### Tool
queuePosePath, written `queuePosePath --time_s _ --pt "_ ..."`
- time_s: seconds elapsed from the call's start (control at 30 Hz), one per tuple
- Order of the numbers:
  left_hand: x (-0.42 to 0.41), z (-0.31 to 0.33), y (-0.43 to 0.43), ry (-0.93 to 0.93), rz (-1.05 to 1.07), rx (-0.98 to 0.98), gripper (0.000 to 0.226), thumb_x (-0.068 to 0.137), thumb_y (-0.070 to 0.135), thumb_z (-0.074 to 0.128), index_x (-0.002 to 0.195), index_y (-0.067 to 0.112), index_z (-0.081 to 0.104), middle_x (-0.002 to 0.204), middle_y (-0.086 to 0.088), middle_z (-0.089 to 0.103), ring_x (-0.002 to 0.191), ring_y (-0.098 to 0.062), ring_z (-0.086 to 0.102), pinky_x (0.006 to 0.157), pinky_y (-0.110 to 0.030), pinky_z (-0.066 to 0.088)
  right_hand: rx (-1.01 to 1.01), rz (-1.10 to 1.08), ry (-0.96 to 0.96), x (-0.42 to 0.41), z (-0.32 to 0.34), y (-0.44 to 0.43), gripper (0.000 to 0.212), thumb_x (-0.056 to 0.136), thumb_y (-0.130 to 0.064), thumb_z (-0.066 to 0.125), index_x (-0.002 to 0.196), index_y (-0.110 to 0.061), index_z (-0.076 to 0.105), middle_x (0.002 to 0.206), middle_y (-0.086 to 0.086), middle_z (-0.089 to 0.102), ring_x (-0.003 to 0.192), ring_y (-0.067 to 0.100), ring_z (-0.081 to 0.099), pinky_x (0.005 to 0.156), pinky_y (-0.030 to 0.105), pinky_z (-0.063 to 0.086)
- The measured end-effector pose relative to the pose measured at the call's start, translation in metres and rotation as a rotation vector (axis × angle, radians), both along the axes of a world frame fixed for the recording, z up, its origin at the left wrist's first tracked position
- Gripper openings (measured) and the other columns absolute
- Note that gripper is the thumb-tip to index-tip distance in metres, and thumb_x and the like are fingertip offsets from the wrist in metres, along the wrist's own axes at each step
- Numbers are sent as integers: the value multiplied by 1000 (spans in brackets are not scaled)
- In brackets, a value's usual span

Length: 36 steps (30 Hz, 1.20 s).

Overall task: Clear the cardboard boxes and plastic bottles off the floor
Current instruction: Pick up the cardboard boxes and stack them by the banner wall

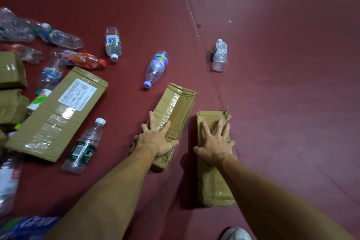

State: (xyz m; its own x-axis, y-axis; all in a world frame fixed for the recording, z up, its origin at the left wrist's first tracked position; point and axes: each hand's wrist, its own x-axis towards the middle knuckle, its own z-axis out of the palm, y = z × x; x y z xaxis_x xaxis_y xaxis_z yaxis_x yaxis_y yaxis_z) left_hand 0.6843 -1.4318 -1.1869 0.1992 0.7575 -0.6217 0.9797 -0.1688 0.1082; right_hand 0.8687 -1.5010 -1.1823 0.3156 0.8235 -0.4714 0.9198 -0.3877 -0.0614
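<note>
Both hands are down on cardboard, each on its own box. Her or his left hand (155, 138) lies palm-down with fingers spread wide on the near end of a taped box (175, 107) that sits at a slant on the red floor (272, 103); nothing is curled round it. Just beside it, the right hand (215, 146) is splayed the same way on a flatter box (212, 181), thumb sticking out past its left edge. The two boxes lie close together but apart.

Off to the left rests a long box with a white shipping label (56, 115), and smaller boxes (11, 70) crowd the left edge. Bottles lie scattered on their sides: a green-labelled bottle (83, 148) near the long box, a purple-capped bottle (155, 68) beyond the taped box, an orange bottle (83, 59), a white-labelled bottle (113, 43), and more clear ones heaped at far left. One lone bottle (220, 55) lies well apart to the right. A shoe tip (235, 234) shows at the bottom.
</note>
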Motion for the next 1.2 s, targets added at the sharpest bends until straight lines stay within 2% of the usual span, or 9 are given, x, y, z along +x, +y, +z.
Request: queuePosePath --time_s 0.1,0.23,0.37,0.43,0.53,0.73,0.87,1.03,1.2 --pt "-1 2 -1 9 -3 -10 86 85 81 41 153 53 -3 151 -10 -48 146 -40 11 109 -58 35 10 14 4 1 0 0 94 89 -51 59 158 -36 -4 159 19 -29 146 47 -23 115 69 16" --pt "3 3 -10 31 -19 -9 89 84 84 38 154 51 -5 152 -14 -45 145 -40 14 108 -57 37 93 21 -31 3 1 0 78 98 -59 44 158 -33 1 160 20 -26 148 46 -20 118 67 10" --pt "6 2 -12 45 -11 27 97 76 88 45 153 53 -2 156 -16 -37 141 -41 20 108 -65 32 25 -34 -50 4 7 2 94 87 -70 52 157 -36 -2 157 19 -33 147 46 -22 112 71 19" --pt "4 -1 -11 31 9 21 102 72 88 52 152 55 -1 156 -15 -38 142 -42 18 109 -66 30 -29 -64 -21 0 10 2 100 84 -62 61 158 -37 -2 156 19 -35 147 48 -19 110 70 27" --pt "2 -4 -13 2 34 27 104 71 83 58 152 57 -1 152 -13 -44 140 -41 19 107 -57 36 -70 -49 8 -10 12 5 97 85 -47 62 158 -36 -1 158 17 -33 147 52 -14 108 68 30" --pt "-3 -1 -16 -52 62 99 96 74 75 60 153 54 9 158 -15 -33 132 -35 29 99 -49 39 -10 -45 21 -12 10 12 78 90 -43 59 153 -34 15 161 13 -23 145 56 -7 108 66 30" --pt "-1 8 -17 -89 90 100 92 74 77 58 152 55 14 161 -12 -28 136 -36 27 104 -50 37 14 -42 31 -2 20 22 76 91 -42 57 153 -34 15 161 11 -25 145 55 -6 110 65 27" --pt "15 66 7 -133 130 142 86 75 77 56 151 55 21 163 -10 -23 135 -37 28 106 -51 34 50 -43 32 12 73 43 77 93 -46 54 155 -36 11 165 -1 -17 145 55 -4 111 60 28" --pt "30 182 3 -115 117 125 82 77 78 55 150 56 24 163 -9 -22 135 -37 29 103 -49 36 50 -78 34 28 190 39 75 95 -50 52 156 -35 10 166 -3 -13 145 55 -1 111 58 29"
